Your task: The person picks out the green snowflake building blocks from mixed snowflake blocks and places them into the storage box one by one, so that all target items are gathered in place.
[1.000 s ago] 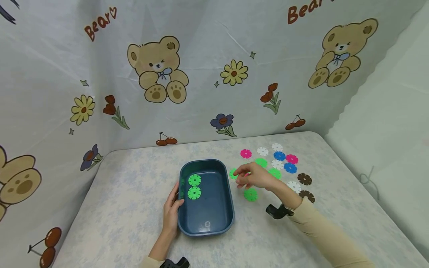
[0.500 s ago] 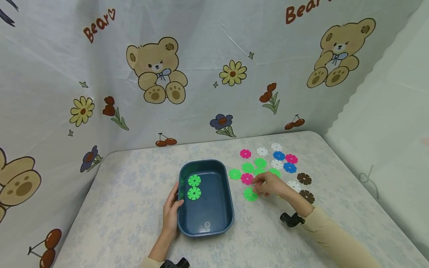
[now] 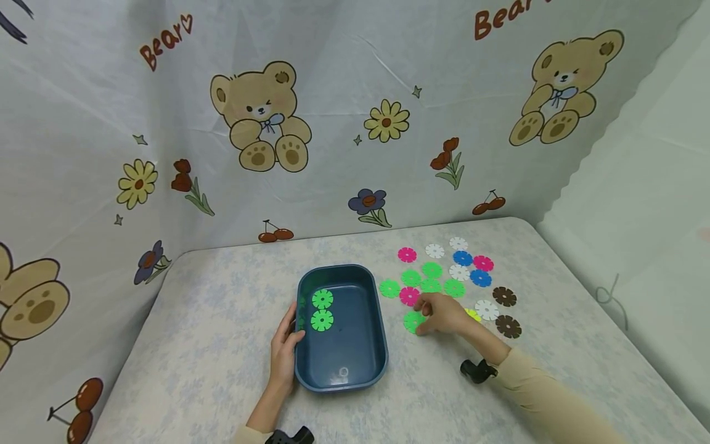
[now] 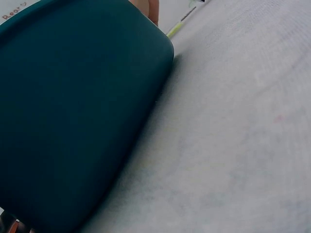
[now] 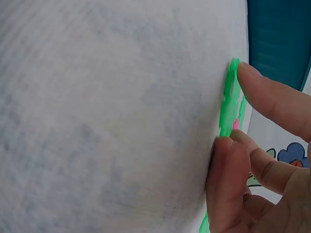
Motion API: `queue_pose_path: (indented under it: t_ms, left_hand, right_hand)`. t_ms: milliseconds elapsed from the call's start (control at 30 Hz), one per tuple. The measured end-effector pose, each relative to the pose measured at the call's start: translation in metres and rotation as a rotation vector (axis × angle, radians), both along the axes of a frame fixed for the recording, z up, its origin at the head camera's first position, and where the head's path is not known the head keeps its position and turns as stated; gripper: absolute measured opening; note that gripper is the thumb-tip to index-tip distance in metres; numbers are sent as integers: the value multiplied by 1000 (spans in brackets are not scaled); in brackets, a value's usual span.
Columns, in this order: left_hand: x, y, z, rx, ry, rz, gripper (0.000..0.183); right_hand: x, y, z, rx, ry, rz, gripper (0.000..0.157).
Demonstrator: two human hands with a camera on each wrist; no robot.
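A dark blue plastic tray [image 3: 341, 364] stands on the table, with two green notched discs [image 3: 322, 320] lying inside toward its left wall. My left hand [image 3: 283, 354] holds the tray's left side, thumb over the rim and fingers along the outer wall. To the right of the tray, my right hand [image 3: 444, 314] pinches a green notched disc [image 5: 229, 104] by its edges, thumb at one side and fingertips at the other. That disc lies flat at the tabletop, partly covered by the fingers in the head view. A pink disc [image 3: 409, 296] sits just beyond the fingertips.
Several more green discs [image 3: 430, 285] lie behind the right hand. Around them are blue discs [image 3: 480, 278], white discs [image 3: 487, 309], brown discs [image 3: 508, 327] and a yellow disc [image 3: 473, 314] partly hidden by the wrist. A bear-printed curtain [image 3: 333, 166] hangs behind the table.
My right hand has moved right and down from beside the tray to the nearest green disc and closed its thumb and fingers at the edges. The left hand and tray stay put.
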State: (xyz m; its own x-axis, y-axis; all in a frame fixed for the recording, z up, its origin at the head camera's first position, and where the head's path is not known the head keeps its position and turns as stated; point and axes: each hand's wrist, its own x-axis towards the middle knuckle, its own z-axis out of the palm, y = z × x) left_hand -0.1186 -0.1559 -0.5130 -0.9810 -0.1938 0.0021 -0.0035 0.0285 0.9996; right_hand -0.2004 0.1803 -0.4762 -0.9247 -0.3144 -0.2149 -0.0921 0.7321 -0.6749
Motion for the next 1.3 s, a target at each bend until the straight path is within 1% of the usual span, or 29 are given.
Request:
queue_pose_path:
  t_ms: [167,400,533,600,667,700,800,900,1067,1200,1300]
  left_hand:
    - [0,-1,0,0,-3,-5,58]
    - [0,-1,-1,3,0,-7,58]
    - [-1,-1,-1,5,0,-6,58]
    - [-1,-1,-1,3,-1,-5,58]
    - [-1,-1,-1,8,-2,-5,59]
    - [-1,-1,-1,7,-3,-5,59]
    - [0,-1,-1,10,-2,-5,58]
    - [0,-1,-1,7,1,-6,58]
    - [-1,-1,-2,16,2,2,59]
    - [-1,-1,-2,7,2,8,59]
    - [-1,0,-1,3,-1,5,59]
  right_hand:
    - [2,-3,0,42,32,22,37]
    - [2,-4,1,60,33,27,37]
    - [0,0,3,61,58,61,33]
    - [0,3,4,31,65,84,27]
    - [-2,7,5,-25,52,108,19]
    - [-2,8,6,-59,40,119,16]
    - [-4,11,10,-160,-14,114,10]
    - [-5,11,15,-241,-38,82,12]
    - [-6,1,31,-360,-31,26,20]
    - [-4,-18,47,-431,-38,16,26]
    - [-2,-36,57,-454,-57,36,25]
